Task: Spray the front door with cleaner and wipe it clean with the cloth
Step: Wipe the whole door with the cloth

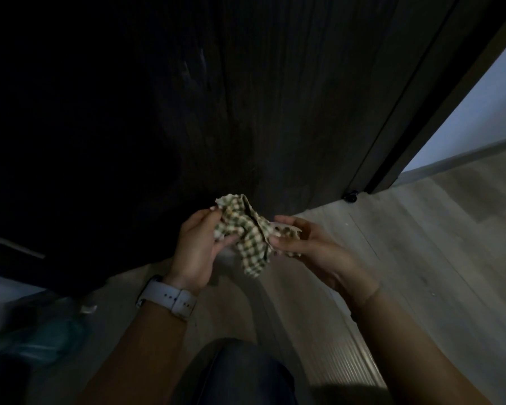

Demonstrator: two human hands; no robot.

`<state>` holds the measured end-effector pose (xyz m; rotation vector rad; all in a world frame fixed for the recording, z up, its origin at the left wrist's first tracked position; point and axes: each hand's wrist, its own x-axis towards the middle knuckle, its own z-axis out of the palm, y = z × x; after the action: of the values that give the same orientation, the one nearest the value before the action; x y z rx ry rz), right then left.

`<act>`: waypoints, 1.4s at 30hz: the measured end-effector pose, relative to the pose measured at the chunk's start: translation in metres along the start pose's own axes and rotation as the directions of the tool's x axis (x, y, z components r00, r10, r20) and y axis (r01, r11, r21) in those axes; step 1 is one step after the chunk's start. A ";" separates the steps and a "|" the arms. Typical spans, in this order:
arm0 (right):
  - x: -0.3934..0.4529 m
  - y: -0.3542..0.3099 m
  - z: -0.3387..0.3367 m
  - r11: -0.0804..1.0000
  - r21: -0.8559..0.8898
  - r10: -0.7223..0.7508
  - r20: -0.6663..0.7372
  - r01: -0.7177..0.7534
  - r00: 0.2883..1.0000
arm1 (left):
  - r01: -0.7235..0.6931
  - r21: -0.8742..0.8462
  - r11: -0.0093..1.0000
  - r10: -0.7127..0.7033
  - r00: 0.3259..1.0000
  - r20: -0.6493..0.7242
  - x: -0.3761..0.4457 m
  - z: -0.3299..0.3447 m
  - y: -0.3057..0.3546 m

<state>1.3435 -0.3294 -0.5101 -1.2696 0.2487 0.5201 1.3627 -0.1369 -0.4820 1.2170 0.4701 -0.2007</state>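
Dim throughout, brightest to the right of the dark door frame (415, 112). Pale wall (485, 106) just right of that frame, edged along the bottom by a grey baseboard (465, 154). Light wood-look plank floor (406, 244) below and to the right of the frame. Small black stop (350, 197) at the frame's foot. Far left of the frame, low down, a blurred teal shape (41, 340) on the floor, too dark to identify.

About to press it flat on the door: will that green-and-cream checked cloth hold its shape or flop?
The green-and-cream checked cloth likely flops: it sags crumpled between the left hand and right hand, its tail hanging down. It seems light, pinched by fingertips alone. It will probably bunch unless spread under a flat palm.
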 end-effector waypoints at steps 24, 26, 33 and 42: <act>0.070 0.030 -0.041 0.865 -0.176 -0.484 -0.539 0.470 0.690 | -0.557 0.735 0.388 0.610 0.753 0.248 0.052 0.001 -0.022; 0.077 0.017 -0.053 0.796 -0.209 -0.513 -0.731 0.568 0.450 | -0.607 0.785 0.124 0.698 0.616 0.366 0.050 0.005 -0.012; 0.109 -0.058 -0.074 0.586 -0.388 -0.493 -0.867 0.711 -0.066 | -0.365 0.882 -0.297 0.790 0.425 0.442 0.067 0.018 0.011; 0.154 -0.027 0.001 0.480 -0.591 -0.722 -0.686 0.648 -0.090 | -0.152 0.861 -0.485 0.743 0.448 0.498 0.079 -0.002 0.014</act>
<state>1.4897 -0.2981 -0.5573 -1.4322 0.4286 -1.2683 1.4381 -0.1227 -0.5061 3.0597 -0.2411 0.9631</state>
